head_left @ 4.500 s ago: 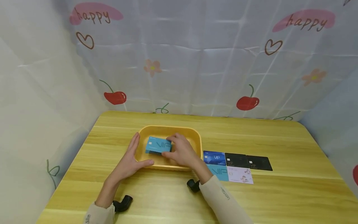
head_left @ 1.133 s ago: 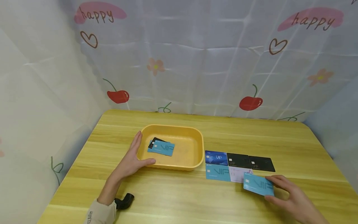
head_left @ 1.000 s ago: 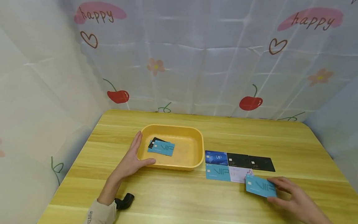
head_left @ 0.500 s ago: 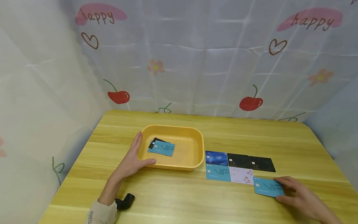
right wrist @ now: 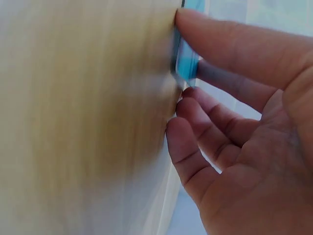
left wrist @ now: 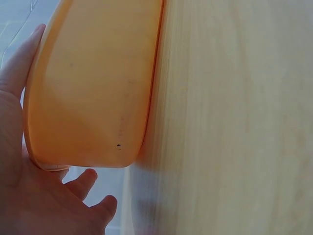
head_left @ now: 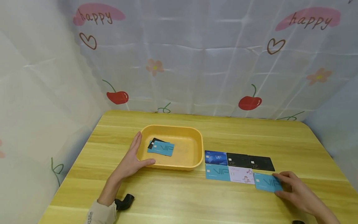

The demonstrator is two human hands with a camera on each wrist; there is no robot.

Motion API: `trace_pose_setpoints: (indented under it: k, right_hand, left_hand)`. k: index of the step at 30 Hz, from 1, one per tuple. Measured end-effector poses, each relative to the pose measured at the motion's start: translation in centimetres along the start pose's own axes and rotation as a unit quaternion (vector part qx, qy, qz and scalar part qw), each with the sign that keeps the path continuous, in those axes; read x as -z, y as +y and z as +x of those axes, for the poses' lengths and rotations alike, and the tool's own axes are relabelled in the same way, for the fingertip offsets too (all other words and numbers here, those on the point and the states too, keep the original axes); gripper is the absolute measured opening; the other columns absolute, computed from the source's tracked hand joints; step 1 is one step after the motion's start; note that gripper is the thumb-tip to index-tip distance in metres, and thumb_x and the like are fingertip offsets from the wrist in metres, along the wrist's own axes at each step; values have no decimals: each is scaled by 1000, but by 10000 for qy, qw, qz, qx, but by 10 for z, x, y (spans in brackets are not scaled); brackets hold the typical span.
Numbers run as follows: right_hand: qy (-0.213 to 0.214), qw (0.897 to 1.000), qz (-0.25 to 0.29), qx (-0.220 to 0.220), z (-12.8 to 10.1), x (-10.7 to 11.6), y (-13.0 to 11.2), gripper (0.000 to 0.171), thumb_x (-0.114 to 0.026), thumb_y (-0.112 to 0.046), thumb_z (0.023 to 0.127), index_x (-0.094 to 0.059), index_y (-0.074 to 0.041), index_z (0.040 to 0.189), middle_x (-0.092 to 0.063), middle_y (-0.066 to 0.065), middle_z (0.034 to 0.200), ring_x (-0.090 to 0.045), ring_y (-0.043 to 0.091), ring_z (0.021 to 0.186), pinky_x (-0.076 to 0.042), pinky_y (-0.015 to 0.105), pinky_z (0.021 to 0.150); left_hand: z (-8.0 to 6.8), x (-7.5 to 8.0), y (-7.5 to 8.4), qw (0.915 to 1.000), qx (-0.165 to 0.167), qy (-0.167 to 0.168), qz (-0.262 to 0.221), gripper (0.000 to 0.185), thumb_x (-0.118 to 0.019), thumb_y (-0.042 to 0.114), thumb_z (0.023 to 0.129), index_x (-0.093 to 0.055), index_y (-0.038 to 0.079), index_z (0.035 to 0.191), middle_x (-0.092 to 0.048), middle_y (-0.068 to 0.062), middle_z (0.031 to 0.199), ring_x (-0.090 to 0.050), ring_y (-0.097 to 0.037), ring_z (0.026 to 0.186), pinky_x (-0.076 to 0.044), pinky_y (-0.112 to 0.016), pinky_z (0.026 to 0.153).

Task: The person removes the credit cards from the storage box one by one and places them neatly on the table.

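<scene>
A light blue VIP card (head_left: 265,182) lies along the right end of the front row of cards, and my right hand (head_left: 297,189) pinches its right end between thumb and fingers. In the right wrist view the same card (right wrist: 187,61) shows edge-on, close to the wood. My left hand (head_left: 127,161) rests against the left end of a yellow tray (head_left: 193,166), thumb over the front rim and fingers straight along the side. Inside the tray, a blue VIP card (head_left: 163,148) overlaps a black card (head_left: 151,145) and another blue edge.
Left of the held card lie a pale pink card (head_left: 241,175) and a blue card (head_left: 216,172). Behind them are a dark blue card (head_left: 216,158) and two black cards (head_left: 237,160). A printed curtain (head_left: 190,62) hangs behind the wooden table (head_left: 167,193).
My right hand has carried the light blue card from the tray to the right, lowered it, and moved it in beside the pink card. My left hand stays at the tray.
</scene>
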State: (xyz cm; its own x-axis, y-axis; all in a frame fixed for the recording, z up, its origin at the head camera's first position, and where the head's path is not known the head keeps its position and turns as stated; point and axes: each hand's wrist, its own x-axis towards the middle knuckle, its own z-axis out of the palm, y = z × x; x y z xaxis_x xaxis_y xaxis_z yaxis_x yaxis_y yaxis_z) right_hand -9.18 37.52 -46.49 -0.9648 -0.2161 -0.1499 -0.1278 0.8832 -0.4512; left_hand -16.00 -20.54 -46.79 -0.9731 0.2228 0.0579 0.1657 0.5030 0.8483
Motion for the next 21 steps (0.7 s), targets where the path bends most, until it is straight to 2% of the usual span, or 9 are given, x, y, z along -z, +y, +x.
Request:
trace_pose_setpoints:
  k: [11,21]
  right_hand:
    - [135,9998,140,28,2,0,1,57,-78,-11,83,-56,13,131,-49,23,119,-52,36,102,-45,24,71]
    - [238,9996,92,-126,4,-3,-3,54,-78,-11,84,-58,10,130,-49,21,114,-49,29,93,-44,29,71]
  left_hand:
    - [-1,1,-1,10000,-12,27,-26,116,-82,33,81,3,13,159,6,-7,165,2,-29,149,-10,-63,113]
    - [-1,0,1,10000,18,14,-84,117,-82,33,81,3,13,159,7,-3,165,3,-28,149,-9,-62,113]
